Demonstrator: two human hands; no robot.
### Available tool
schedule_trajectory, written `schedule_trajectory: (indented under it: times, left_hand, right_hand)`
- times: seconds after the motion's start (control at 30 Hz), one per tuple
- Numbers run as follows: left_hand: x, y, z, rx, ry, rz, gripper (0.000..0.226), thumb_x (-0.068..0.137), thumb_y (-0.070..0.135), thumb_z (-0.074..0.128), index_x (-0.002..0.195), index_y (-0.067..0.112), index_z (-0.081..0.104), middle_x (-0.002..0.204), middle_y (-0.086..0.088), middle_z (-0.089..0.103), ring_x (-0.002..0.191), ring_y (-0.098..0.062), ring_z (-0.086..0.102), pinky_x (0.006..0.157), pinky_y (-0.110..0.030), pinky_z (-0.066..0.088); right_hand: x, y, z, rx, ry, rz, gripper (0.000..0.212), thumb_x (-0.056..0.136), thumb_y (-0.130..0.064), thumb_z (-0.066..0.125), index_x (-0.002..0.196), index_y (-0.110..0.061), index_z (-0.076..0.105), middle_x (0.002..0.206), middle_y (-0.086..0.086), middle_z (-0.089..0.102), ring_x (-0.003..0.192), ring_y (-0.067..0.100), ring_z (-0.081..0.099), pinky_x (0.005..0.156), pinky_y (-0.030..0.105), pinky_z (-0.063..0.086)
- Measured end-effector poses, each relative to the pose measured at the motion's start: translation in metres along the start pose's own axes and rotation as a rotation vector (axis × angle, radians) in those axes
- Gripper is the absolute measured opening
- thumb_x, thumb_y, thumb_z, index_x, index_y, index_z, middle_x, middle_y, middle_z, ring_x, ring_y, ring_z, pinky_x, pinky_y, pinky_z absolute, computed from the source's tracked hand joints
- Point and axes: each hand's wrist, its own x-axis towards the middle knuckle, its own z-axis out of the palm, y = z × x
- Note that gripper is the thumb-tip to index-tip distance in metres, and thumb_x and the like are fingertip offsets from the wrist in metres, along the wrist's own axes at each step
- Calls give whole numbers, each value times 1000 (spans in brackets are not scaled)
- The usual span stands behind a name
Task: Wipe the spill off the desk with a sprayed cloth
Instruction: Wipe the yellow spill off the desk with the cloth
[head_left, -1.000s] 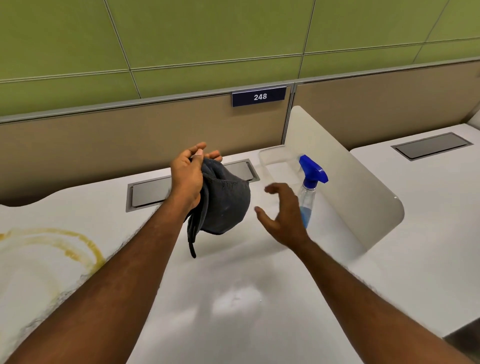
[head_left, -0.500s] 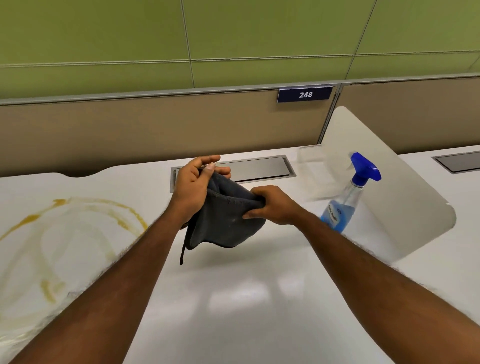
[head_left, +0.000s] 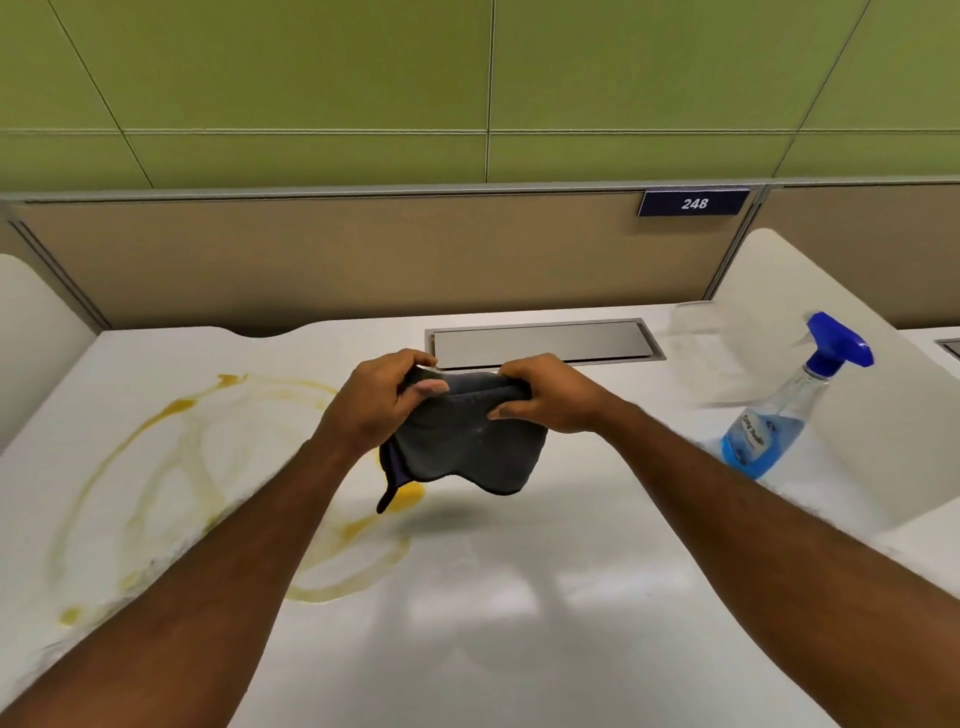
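Note:
A dark grey cloth (head_left: 467, 447) hangs in the air above the white desk (head_left: 519, 597), held by its top edge. My left hand (head_left: 387, 402) grips the cloth's left corner and my right hand (head_left: 545, 395) grips its right corner. A yellow-brown spill (head_left: 171, 467) in looping smears covers the left half of the desk, reaching under the cloth. A clear spray bottle (head_left: 779, 421) with blue liquid and a blue trigger head stands at the right, untouched.
A white curved divider panel (head_left: 831, 364) stands behind the bottle at the right; another rises at the far left. A grey metal cable flap (head_left: 540, 343) is set into the desk's back. A beige partition with a "248" sign (head_left: 693, 202) closes the back.
My right hand came off the area near the bottle and took hold of the cloth. Both hands now stretch it between them. The view has swung left, showing more spill.

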Motion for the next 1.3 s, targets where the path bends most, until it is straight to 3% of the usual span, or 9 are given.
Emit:
schedule_trajectory:
  times: [0.13,0.27,0.4,0.6,0.73,0.9,1.0,1.13,1.3]
  left_hand:
    - [-3,-11,-19,101,-172,53,84,54,69,75,121,20,60,104,9,65,88,-10,55,78,-21,44]
    - [0,-16,-27,246,-258,109,57,67,52,80,113,23,63,99,5,69,86,-17,60,73,-33,50]
    - [6,-8,-29,339,-307,141,30,76,45,75,92,21,65,78,8,58,77,-19,54,65,-33,44]
    - [10,0,-44,458,-347,34,30,79,54,67,73,27,58,68,7,59,69,-18,54,56,-30,38]
    - [15,1,-56,584,-351,15,32,87,57,55,79,26,60,76,7,61,74,-20,56,59,-31,36]
    - [23,-11,-72,570,-303,-40,16,91,40,57,85,25,56,85,-1,60,84,-30,58,68,-38,46]
    - [22,-23,-80,548,-232,-118,12,88,26,61,97,19,58,100,-9,63,91,-36,58,73,-40,47]
    - [5,-41,-83,452,-197,-179,14,80,10,58,92,17,55,98,-9,60,91,-34,57,75,-43,48]
    - [-54,-71,-61,435,-360,-178,19,79,23,65,95,19,57,99,-5,53,88,-29,56,74,-42,47]
  right_hand:
    - [3,-8,0,-21,-10,25,20,82,-38,75,79,-29,57,73,-9,56,68,9,52,58,28,40]
    - [2,-8,-1,-49,-7,48,26,80,-40,76,80,-19,61,73,-4,58,69,16,53,59,32,43]
    - [-1,-6,-5,-60,-19,50,27,76,-39,79,73,-29,54,71,-11,55,67,11,51,58,29,42]
    - [6,-6,-23,-51,-31,14,22,74,-35,80,82,-23,62,74,-10,58,68,7,53,57,24,42]
    - [21,-11,-29,-90,-66,-14,13,77,-24,72,85,-18,65,76,-5,59,68,9,52,56,25,40]
    - [44,-31,-25,-123,-9,-2,9,70,-22,64,72,-24,57,68,-7,56,64,15,53,52,27,40]
    - [55,-43,-12,-172,75,33,15,69,-23,62,83,-25,63,79,-3,64,74,22,58,58,29,45]
    - [57,-51,23,-275,235,49,23,69,-20,61,91,-21,68,89,2,68,80,27,60,64,31,44]
    - [26,-45,100,-373,172,70,20,76,-20,61,95,-22,70,93,0,67,88,25,59,74,33,37]
